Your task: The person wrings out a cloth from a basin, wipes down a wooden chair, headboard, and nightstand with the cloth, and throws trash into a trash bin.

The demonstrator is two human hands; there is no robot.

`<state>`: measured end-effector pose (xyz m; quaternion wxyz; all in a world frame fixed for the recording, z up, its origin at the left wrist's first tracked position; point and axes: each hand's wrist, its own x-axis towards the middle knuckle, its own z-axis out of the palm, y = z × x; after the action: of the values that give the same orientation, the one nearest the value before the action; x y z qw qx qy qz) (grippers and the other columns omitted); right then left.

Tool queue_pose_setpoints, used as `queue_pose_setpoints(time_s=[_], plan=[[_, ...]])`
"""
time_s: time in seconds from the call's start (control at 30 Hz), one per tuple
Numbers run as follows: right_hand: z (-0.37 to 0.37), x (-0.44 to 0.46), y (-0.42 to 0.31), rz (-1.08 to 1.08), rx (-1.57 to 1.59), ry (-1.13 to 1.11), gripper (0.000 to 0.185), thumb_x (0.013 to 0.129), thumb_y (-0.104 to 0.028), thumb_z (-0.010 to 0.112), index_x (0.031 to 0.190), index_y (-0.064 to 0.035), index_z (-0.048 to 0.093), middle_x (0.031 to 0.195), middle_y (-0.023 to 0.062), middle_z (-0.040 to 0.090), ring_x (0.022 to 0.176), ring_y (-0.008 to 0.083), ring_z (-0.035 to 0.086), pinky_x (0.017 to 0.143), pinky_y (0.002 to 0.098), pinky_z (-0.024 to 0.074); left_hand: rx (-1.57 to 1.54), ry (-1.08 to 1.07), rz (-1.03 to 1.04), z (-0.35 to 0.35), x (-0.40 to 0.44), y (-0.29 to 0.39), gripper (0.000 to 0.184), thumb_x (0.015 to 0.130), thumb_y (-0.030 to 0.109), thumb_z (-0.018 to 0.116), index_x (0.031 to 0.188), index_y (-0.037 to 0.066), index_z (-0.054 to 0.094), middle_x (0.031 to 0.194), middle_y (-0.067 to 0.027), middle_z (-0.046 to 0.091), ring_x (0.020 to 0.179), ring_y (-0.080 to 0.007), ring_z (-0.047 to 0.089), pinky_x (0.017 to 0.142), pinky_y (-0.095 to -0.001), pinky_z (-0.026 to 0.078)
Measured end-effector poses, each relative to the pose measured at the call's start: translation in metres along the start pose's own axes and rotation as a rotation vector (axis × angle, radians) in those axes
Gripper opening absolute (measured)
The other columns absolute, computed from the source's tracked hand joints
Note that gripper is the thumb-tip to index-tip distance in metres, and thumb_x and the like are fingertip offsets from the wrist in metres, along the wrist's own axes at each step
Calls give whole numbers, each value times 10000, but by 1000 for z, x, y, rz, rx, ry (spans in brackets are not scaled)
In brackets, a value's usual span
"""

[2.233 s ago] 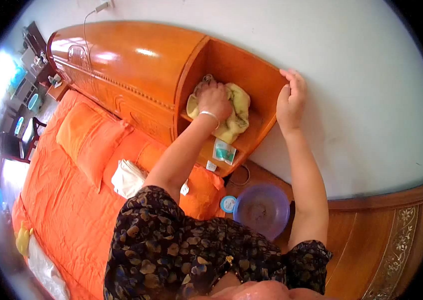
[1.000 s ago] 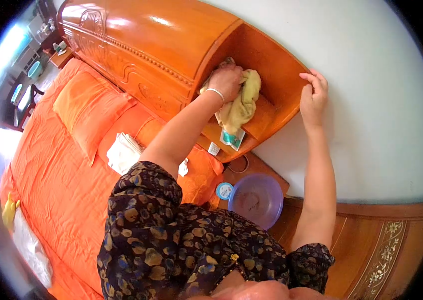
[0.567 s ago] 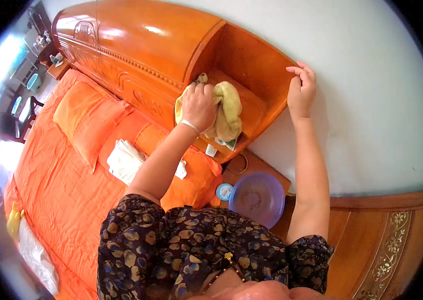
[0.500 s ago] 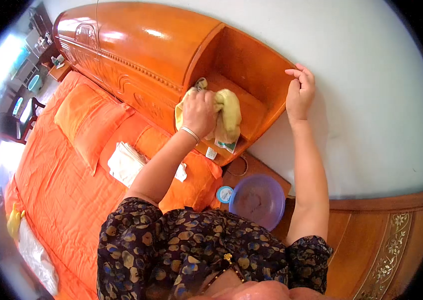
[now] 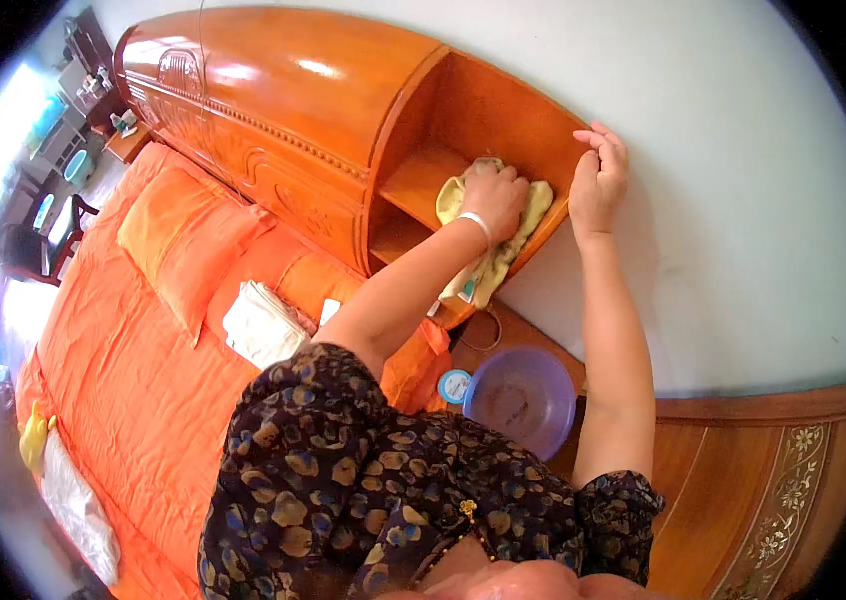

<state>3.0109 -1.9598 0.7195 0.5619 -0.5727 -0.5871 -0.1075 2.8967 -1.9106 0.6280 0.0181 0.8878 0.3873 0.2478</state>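
My left hand (image 5: 496,197), wearing a pale bracelet, presses a bunched yellow cloth (image 5: 540,204) onto the shelf board inside the open end of a glossy orange-brown wooden headboard (image 5: 293,100). Its fingers are curled into the cloth, which drapes down over the shelf's front edge. A small green-and-white patch shows near the cloth's lower end. Beside the headboard's right edge, my right hand (image 5: 598,190) is raised in front of the wall, fingers apart and loosely bent. It holds nothing visible; whether it touches the edge I cannot tell.
Below the shelf, a purple basin (image 5: 520,405) and a round blue-and-white container (image 5: 454,386) stand on a wooden surface. Folded white cloth (image 5: 265,325) lies on the orange bed (image 5: 133,400), near an orange pillow (image 5: 183,245). A pale wall (image 5: 733,200) rises at right.
My left hand has moved right with the yellow cloth, from the shelf's left part toward its right edge. My right hand has stayed nearly in place.
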Motion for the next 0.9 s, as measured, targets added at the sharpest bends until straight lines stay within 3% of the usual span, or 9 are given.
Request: queue_pose_setpoints(time_s=[0.23, 0.33, 0.4, 0.5, 0.57, 0.67, 0.73, 0.87, 0.9], plan=[[0, 2, 9, -33, 12, -20, 250, 843, 6, 410, 981, -10, 618, 1207, 185, 540, 1185, 315, 475, 1020, 417, 373, -488, -55, 333, -43, -66, -45, 296, 713, 192, 656, 982, 69, 666, 960, -147, 643, 994, -322, 579, 855, -406, 471], [1, 2, 15, -48, -22, 58, 252, 890, -55, 420, 1079, 5, 576, 1210, 181, 535, 1163, 315, 482, 1012, 412, 377, -684, 29, -38, -72, -68, -68, 357, 707, 176, 687, 1031, 34, 643, 1013, -160, 649, 982, -340, 602, 875, -414, 475], [2, -3, 15, 28, -64, 114, 285, 935, -123, 415, 1146, 6, 556, 1223, 164, 532, 1145, 293, 492, 1011, 391, 375, -724, 379, -154, -106, -45, -83, 329, 743, 142, 678, 1047, 24, 633, 1017, -169, 649, 973, -327, 611, 870, -399, 479], [5, -7, 17, 62, -92, 209, 323, 974, -191, 409, 1198, 19, 507, 1218, 187, 518, 1138, 312, 478, 1000, 401, 368, -654, 669, -335, -124, 38, -128, 277, 782, 124, 665, 1036, 24, 616, 1043, -177, 639, 1042, -318, 585, 896, -405, 464], [7, -10, 19, 57, -120, 295, 322, 978, -197, 406, 1186, 36, 483, 1194, 208, 508, 1125, 340, 466, 992, 428, 360, -478, 579, -371, -118, 86, -135, 266, 805, 135, 633, 1054, 43, 621, 1080, -151, 639, 1096, -307, 561, 942, -406, 436], [8, -12, 14, 95, -123, 368, 345, 991, -227, 380, 1170, 55, 468, 1153, 230, 498, 1104, 358, 450, 971, 445, 355, -78, 246, -351, -137, 117, -68, 277, 853, 149, 528, 1100, 75, 628, 1156, -113, 630, 1156, -280, 535, 1000, -384, 388], [10, -16, 16, 146, -95, 373, 355, 994, -239, 374, 1165, 58, 467, 1137, 232, 498, 1098, 358, 445, 970, 440, 351, -54, 353, -317, -121, 118, -49, 274, 855, 164, 512, 1084, 82, 638, 1130, -130, 642, 1111, -304, 568, 967, -394, 425], [2, -21, 21, 239, -58, 213, 394, 991, -264, 371, 1156, 83, 460, 1124, 233, 496, 1056, 361, 457, 964, 437, 357, -273, 110, 19, -145, 83, 10, 301, 794, 140, 600, 1085, 78, 646, 1070, -168, 657, 994, -346, 620, 899, -415, 485], [3, -22, 28, 394, 102, 199, 358, 983, -243, 391, 1124, 70, 490, 1121, 205, 527, 1051, 337, 488, 937, 440, 379, -194, 132, 175, -132, 85, 25, 424, 755, 98, 639, 1178, 106, 612, 1112, -157, 648, 1034, -341, 607, 941, -412, 465]])
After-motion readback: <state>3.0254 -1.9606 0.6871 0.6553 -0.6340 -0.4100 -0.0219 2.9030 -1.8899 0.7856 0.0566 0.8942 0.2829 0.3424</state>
